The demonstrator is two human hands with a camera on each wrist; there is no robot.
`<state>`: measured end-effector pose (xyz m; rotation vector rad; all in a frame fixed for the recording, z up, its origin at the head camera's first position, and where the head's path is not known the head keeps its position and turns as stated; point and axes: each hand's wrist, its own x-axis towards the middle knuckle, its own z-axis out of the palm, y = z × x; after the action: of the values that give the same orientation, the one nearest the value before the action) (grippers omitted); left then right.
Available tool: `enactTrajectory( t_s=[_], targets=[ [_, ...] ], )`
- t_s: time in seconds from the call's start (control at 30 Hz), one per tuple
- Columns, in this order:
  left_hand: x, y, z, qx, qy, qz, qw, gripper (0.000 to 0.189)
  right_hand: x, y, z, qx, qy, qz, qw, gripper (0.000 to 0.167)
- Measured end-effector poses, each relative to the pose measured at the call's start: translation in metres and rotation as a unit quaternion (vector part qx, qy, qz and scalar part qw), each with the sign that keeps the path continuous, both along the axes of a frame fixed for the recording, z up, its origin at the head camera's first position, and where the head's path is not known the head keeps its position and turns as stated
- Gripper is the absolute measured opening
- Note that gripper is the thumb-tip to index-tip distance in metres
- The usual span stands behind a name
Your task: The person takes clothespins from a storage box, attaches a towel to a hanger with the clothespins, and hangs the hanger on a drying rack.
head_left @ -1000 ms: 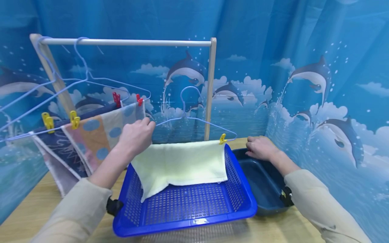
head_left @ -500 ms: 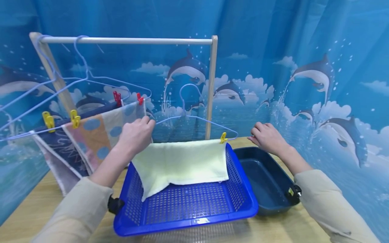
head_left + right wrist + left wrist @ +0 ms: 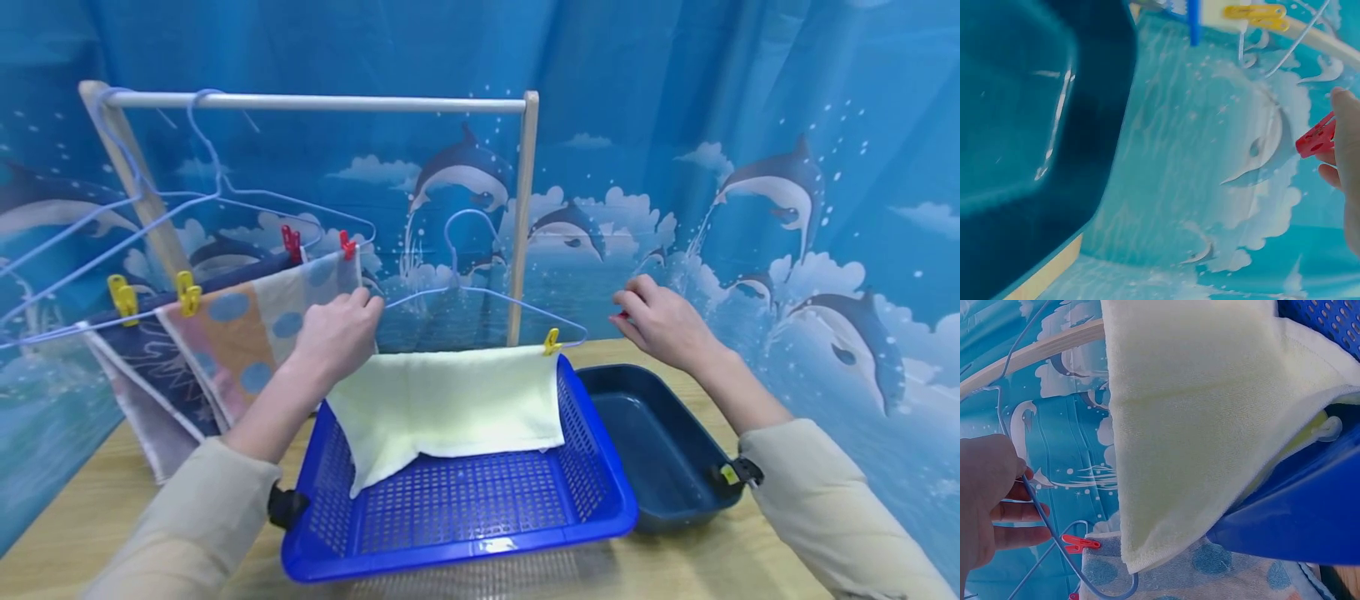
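Note:
My left hand (image 3: 337,337) grips one side of a light blue wire hanger (image 3: 517,304), with its fingers around the wire in the left wrist view. A pale yellow towel (image 3: 457,400) hangs from this hanger, its lower part in the blue basket. One yellow clothespin (image 3: 551,342) clips the towel at the hanger's right end. My right hand (image 3: 667,329) pinches a red clothespin (image 3: 1316,136) between thumb and fingers, raised above the dark basin (image 3: 637,433) and to the right of the hanger. In the head view that clothespin is mostly hidden by the hand.
The blue perforated basket (image 3: 457,508) stands on the wooden table (image 3: 45,517) in front of me. Behind it rises a drying rack (image 3: 322,102), where two hangers carry a dark cloth (image 3: 150,350) and a dotted towel (image 3: 232,333) at the left. A dolphin-print curtain (image 3: 600,100) surrounds the table.
My right hand has risen out of the dark basin and come up above it, with the red clothespin now showing in its fingers. The left hand and the hanger have stayed in place.

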<state>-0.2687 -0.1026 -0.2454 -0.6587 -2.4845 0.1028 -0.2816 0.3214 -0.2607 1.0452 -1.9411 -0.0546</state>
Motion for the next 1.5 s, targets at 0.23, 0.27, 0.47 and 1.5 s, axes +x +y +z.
enactTrajectory(
  t_s=[0.23, 0.27, 0.47, 1.5],
  targets=[
    [0.001, 0.000, -0.001, 0.001, -0.001, -0.001, 1.0000, 0.020, 0.015, -0.023, 0.013, 0.010, 0.012, 0.018, 0.9997, 0.040],
    [0.001, 0.000, -0.001, 0.001, -0.001, 0.000, 1.0000, 0.020, 0.017, -0.028, 0.015, 0.009, 0.011, 0.023, 0.9996, 0.040],
    [0.001, -0.001, 0.000, 0.000, 0.008, 0.000, 1.0000, 0.021, 0.025, -0.055, 0.023, -0.007, -0.027, 0.064, 0.9975, 0.025],
    [0.016, 0.007, 0.021, 0.012, 0.062, -0.002, 0.9980, 0.017, 0.004, -0.250, 0.006, -0.088, -0.145, 0.197, 0.9657, 0.004]
  ],
)
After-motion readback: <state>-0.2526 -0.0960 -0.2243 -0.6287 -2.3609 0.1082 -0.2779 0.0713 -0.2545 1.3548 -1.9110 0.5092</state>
